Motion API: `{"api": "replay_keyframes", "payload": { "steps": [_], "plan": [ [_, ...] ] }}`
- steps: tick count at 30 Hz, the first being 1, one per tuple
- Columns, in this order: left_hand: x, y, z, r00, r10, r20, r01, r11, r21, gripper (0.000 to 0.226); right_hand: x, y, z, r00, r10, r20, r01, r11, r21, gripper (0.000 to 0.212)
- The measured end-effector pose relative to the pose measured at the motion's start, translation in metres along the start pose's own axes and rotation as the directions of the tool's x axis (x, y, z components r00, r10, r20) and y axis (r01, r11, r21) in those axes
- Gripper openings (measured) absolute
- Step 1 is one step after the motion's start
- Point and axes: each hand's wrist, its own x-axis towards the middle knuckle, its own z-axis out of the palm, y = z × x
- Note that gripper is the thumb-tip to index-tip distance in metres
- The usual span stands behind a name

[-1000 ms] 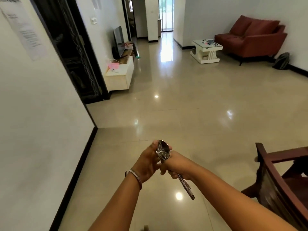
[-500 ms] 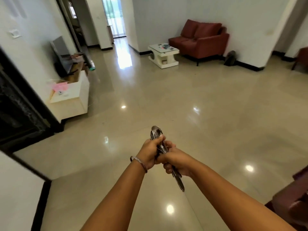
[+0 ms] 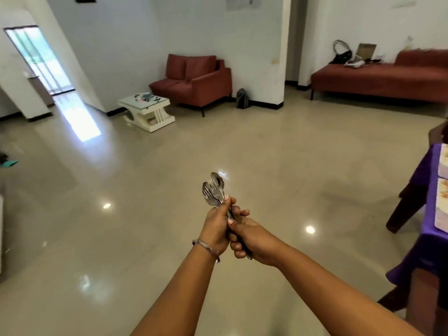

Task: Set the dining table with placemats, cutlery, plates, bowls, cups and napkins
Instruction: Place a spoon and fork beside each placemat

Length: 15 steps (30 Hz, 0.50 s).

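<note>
A bundle of steel cutlery [image 3: 214,190], spoons and forks, points up and away from me in the middle of the head view. My left hand [image 3: 217,226], with a thin bracelet at the wrist, grips the bundle just below the spoon bowls. Lower down, my right hand [image 3: 252,238] grips the handles, whose ends poke out under its fingers. At the right edge stands the dining table with a purple cloth [image 3: 428,209], and pale floral placemats [image 3: 442,204] lie on it.
A dark wooden chair [image 3: 404,207] stands by the table at the right. Farther off are a red sofa [image 3: 194,81], a white coffee table [image 3: 146,110], a backpack [image 3: 242,98] and a long red daybed [image 3: 378,78]. Glossy tiled floor spreads between them.
The view has swung to the right: the TV stand and doorway left the frame, and the purple-clothed table came into sight. Both hands keep their grip on the cutlery.
</note>
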Motion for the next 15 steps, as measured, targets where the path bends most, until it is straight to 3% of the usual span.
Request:
{"api": "replay_keyframes", "payload": {
  "steps": [3, 6, 10, 15],
  "plan": [
    [0.067, 0.014, 0.034, 1.0, -0.03, -0.001, 0.03, 0.999, 0.013, 0.026, 0.036, -0.053, -0.061, 0.99, 0.136, 0.027, -0.124, 0.957, -0.263, 0.019],
    [0.122, 0.024, 0.057, 0.997, -0.066, 0.028, 0.065, 0.997, 0.035, 0.027, 0.061, -0.096, -0.126, 0.971, 0.205, -0.127, -0.24, 0.86, -0.451, 0.042],
    [0.193, 0.024, 0.099, 0.97, -0.174, 0.17, 0.141, 0.971, 0.193, 0.025, 0.096, -0.132, -0.194, 0.948, -0.046, -0.315, -0.032, 0.971, -0.238, 0.041],
    [0.28, 0.004, 0.168, 0.873, -0.313, 0.374, 0.117, 0.879, 0.463, 0.029, 0.139, -0.164, -0.281, 0.741, -0.28, -0.611, 0.238, 0.96, -0.151, 0.033]
  ]
}}
